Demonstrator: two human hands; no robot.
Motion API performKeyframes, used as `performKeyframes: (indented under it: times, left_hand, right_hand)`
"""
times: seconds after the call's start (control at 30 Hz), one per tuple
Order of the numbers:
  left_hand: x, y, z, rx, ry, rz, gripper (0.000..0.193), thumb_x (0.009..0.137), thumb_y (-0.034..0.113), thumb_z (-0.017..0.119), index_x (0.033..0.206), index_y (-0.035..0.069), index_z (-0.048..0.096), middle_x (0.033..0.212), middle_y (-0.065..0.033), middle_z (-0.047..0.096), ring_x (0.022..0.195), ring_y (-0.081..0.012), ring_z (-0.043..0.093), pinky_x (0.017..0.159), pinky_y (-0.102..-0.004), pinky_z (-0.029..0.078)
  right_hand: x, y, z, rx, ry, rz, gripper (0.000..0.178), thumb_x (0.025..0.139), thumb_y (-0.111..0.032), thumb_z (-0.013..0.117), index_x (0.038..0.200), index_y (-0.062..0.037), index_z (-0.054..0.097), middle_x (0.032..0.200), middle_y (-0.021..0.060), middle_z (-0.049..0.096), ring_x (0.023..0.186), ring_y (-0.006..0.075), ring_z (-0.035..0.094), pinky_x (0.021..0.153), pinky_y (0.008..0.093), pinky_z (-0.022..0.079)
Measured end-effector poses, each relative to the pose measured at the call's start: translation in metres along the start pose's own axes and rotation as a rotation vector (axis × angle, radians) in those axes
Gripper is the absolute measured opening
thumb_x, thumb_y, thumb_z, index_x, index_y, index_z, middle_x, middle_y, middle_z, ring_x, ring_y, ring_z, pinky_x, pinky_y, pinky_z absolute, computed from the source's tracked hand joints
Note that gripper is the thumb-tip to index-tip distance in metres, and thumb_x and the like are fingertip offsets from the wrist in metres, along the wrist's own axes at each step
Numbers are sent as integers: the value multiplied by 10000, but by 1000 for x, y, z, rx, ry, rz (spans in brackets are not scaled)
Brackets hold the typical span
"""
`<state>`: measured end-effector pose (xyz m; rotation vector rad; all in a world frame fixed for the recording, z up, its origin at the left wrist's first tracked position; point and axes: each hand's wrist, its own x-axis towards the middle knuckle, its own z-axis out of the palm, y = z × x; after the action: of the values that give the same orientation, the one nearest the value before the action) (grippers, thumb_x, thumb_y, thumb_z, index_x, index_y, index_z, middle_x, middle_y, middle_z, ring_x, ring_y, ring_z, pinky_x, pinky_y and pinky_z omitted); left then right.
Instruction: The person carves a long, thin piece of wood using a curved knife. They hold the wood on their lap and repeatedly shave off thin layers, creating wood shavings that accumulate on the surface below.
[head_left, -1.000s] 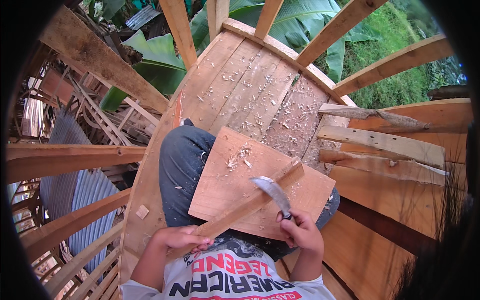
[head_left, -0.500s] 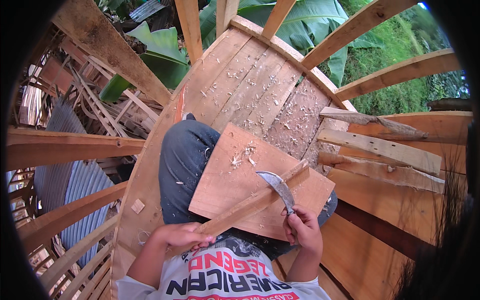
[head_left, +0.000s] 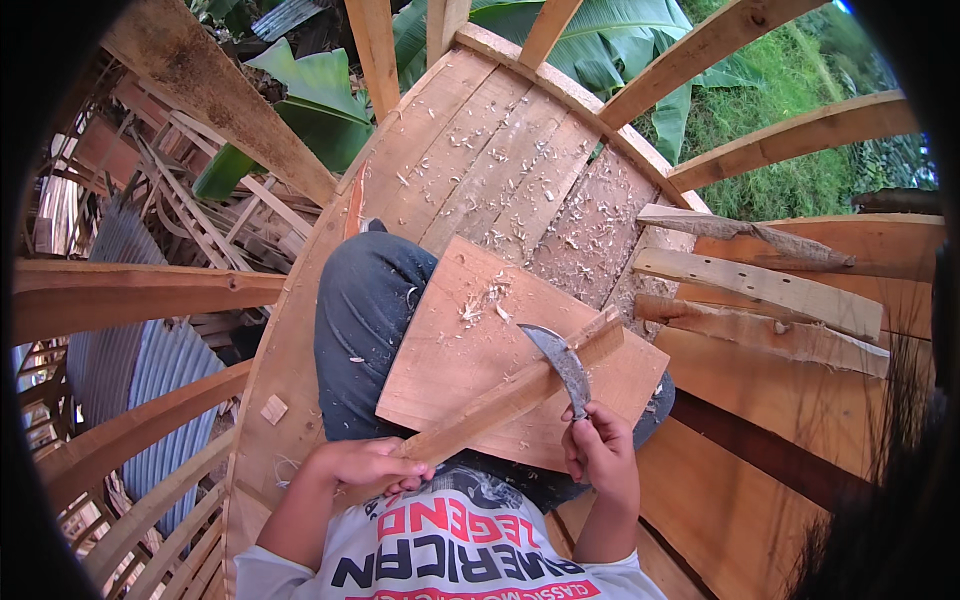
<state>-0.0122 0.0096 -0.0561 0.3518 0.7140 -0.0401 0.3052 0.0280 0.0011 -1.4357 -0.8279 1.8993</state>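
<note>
Out from the left hand (head_left: pixel 370 466), a long wood stick (head_left: pixel 500 402) slants ahead and to the right, over a flat board (head_left: pixel 430 365) on the person's lap (head_left: pixel 355 335). The left fingers are wrapped around the stick's near end. The right hand (head_left: pixel 602 446) is closed on the handle of a knife (head_left: pixel 567 367). Its gray blade bends like a moon and crosses the stick just ahead of that hand; I cannot tell if they touch. Ahead of both hands, the board has a little heap of curly shavings (head_left: pixel 487 298) with bare wood around it. Its straight edge ends close by the right hand. Farther ahead, the plank floor (head_left: pixel 450 85) stops at a raised wood rim (head_left: pixel 560 87).
</note>
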Motion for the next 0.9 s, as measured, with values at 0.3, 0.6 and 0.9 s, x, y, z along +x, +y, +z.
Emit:
performKeyframes:
  times: [0.3, 0.6, 0.9]
  left_hand:
    - [-8, 9, 5, -77, 29, -38, 321, 946, 318, 550, 1020, 5, 556, 727, 22, 484, 642, -84, 443, 610, -241, 408]
    - [-1, -5, -2, -9, 1, 16, 346, 940, 320, 561, 1031, -14, 559, 736, 11, 492, 661, -92, 465, 617, -254, 424]
    - [-17, 15, 18, -21, 162, -9, 382, 934, 313, 570, 1102, -29, 545, 770, 3, 501, 690, -88, 470, 647, -242, 424]
  right_hand:
    - [-6, 0, 3, -24, -104, 63, 178, 955, -158, 516, 1010, 5, 563, 599, 46, 505, 371, 71, 398, 335, 211, 317]
    - [-4, -4, -2, 45, 98, 18, 172, 966, -146, 491, 1014, 5, 559, 593, 19, 485, 394, 63, 419, 359, 202, 329]
    - [5, -5, -9, 177, 324, -121, 166, 990, -215, 459, 987, -50, 474, 549, 5, 400, 344, 71, 372, 297, 211, 316]
